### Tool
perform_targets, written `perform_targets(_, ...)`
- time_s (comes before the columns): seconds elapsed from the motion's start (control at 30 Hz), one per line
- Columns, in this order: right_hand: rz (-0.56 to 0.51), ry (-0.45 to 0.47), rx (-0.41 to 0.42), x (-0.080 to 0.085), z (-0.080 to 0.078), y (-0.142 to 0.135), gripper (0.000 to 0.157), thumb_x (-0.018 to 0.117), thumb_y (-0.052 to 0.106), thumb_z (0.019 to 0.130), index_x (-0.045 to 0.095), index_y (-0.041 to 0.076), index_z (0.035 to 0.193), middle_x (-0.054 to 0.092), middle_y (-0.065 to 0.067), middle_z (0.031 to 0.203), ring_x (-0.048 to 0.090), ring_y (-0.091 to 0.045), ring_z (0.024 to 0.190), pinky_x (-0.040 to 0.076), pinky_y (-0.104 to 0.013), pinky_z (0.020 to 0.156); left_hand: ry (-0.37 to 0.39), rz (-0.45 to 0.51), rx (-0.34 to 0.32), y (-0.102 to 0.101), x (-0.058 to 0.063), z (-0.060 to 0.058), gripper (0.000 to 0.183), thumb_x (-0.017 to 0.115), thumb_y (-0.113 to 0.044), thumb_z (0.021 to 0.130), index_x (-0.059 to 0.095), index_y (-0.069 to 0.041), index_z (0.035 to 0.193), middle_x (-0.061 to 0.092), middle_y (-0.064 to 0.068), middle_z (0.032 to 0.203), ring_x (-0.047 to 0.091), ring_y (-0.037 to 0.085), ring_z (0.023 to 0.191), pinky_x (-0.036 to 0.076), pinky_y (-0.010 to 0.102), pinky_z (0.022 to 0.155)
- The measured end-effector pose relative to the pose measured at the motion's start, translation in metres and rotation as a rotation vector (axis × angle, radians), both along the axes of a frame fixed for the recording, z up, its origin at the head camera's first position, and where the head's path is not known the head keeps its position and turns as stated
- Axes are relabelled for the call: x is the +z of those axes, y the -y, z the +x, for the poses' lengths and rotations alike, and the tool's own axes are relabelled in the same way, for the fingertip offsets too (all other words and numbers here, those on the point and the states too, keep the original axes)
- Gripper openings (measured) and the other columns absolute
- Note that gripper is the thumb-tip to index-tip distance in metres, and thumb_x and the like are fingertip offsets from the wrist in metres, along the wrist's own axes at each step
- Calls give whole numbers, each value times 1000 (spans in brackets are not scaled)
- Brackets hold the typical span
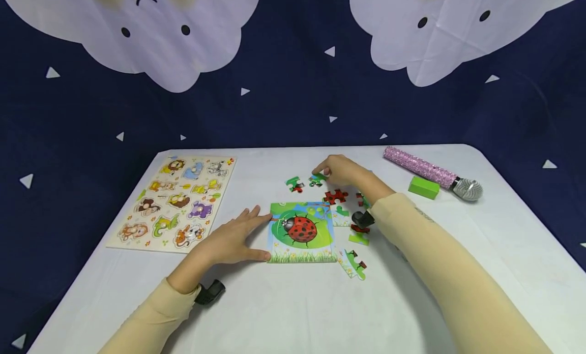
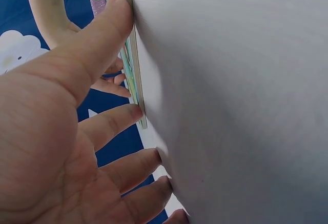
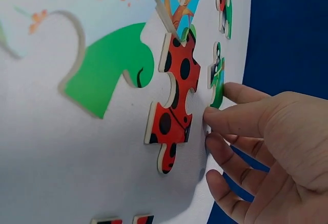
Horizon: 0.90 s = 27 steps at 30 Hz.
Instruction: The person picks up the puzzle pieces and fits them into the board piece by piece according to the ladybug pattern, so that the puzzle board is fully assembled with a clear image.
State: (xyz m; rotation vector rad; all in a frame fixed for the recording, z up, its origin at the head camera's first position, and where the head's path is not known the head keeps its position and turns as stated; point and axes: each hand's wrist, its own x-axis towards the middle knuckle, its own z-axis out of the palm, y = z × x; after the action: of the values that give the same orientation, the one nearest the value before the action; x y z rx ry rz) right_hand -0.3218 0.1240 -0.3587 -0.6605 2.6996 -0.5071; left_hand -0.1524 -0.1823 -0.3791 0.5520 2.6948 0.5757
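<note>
A square ladybug puzzle board [image 1: 286,249] lies on the table. My left hand [image 1: 233,239] rests at its left side, fingers spread, with the thumb [image 2: 120,16] and index fingertip touching the board's edge. Beyond the board, my right hand [image 1: 341,170] has its index finger and thumb at the end of a green and blue puzzle piece [image 3: 218,80], pinching it low at the tabletop. Next to that hand lies a red piece with black spots [image 3: 177,93]. Another green and red piece [image 1: 294,184] is left of the pinched one.
Several loose puzzle pieces [image 1: 352,265] lie right of the board, partly under the right forearm. An animal puzzle board [image 1: 160,237] is at the left. A pink glittery microphone [image 1: 418,166] and a green block [image 1: 423,187] lie at the back right.
</note>
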Motion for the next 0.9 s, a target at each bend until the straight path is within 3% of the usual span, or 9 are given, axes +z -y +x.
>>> perform_targets(0.1,-11,-6,5,0,0,0,57,56,-12,94,71,14,143,70,-13,116,48,-20,84,37,-26,65,-2,3,0,1,0,1,96,85,-51,89,41,-18,167,23,25,176,19,52,164,22,76,128)
perform_targets(0.17,-25,-5,-1,0,-1,-1,55,57,-8,95,69,11,145,70,-18,113,49,-22,82,38,-29,67,-6,2,-2,1,0,1,96,85,-52,89,41,-18,167,23,25,176,19,52,163,22,76,128)
perform_targets(0.27,-43,-13,-18,0,0,-3,48,68,6,99,66,7,146,71,-16,113,56,-22,87,49,-34,75,-11,-3,-9,1,1,0,95,84,-52,89,41,-18,167,23,25,176,20,52,163,22,76,128)
perform_targets(0.37,-46,-11,-38,-1,2,-4,56,80,23,97,65,3,146,73,-18,121,65,-29,107,57,-45,95,-14,-7,-13,0,2,-1,95,84,-52,89,41,-17,167,23,25,176,20,52,163,23,76,128)
perform_targets(0.43,-41,0,-56,-1,3,-2,61,84,28,94,64,3,146,71,-19,131,64,-33,122,56,-50,105,-13,-10,-12,-1,2,-1,95,84,-52,89,41,-17,167,23,25,176,20,52,163,23,76,128)
perform_targets(0.67,-57,32,-109,-2,6,1,57,85,23,94,67,6,144,68,-20,139,60,-37,134,53,-54,114,-12,-7,-12,-1,1,-1,95,85,-51,89,41,-17,167,23,25,176,20,51,164,23,74,129)
perform_targets(0.9,-72,43,-114,-6,5,1,54,84,22,94,68,7,144,68,-19,138,59,-37,133,53,-53,113,-8,2,2,1,-1,0,96,85,-52,89,41,-18,167,23,24,177,19,50,164,22,75,128)
